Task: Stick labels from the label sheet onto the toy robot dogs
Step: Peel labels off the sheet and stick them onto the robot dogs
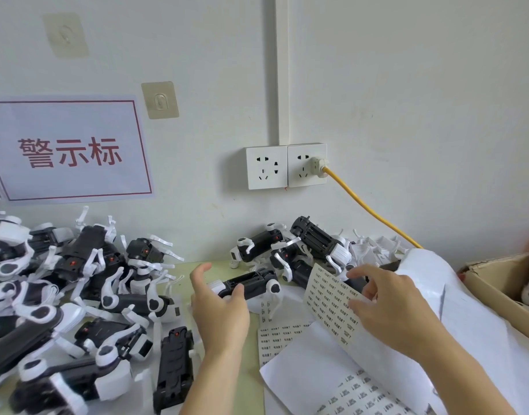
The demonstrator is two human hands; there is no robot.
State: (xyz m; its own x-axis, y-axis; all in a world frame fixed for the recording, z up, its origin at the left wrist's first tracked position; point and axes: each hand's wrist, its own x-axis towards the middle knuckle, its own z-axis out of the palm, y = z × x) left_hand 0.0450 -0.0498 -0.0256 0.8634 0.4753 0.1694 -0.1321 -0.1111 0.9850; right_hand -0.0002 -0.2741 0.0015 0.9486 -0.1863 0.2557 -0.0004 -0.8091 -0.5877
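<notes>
Our left hand (220, 310), grip apart, reaches the toy robot dog (248, 285); our right hand (386, 304) pinches the label sheet (332, 304), whose label may curl and misplace.

A single wide-angle camera, worn on the person's head, looks forward and slightly down across a table (221, 265) that stands against a white wall (407, 85). It sits close to the work: both forearms enter from the bottom edge, and the wall fills the upper half of the frame. Straight lines bow toward the edges, as in the cable duct (282, 70). No second view is given.
</notes>
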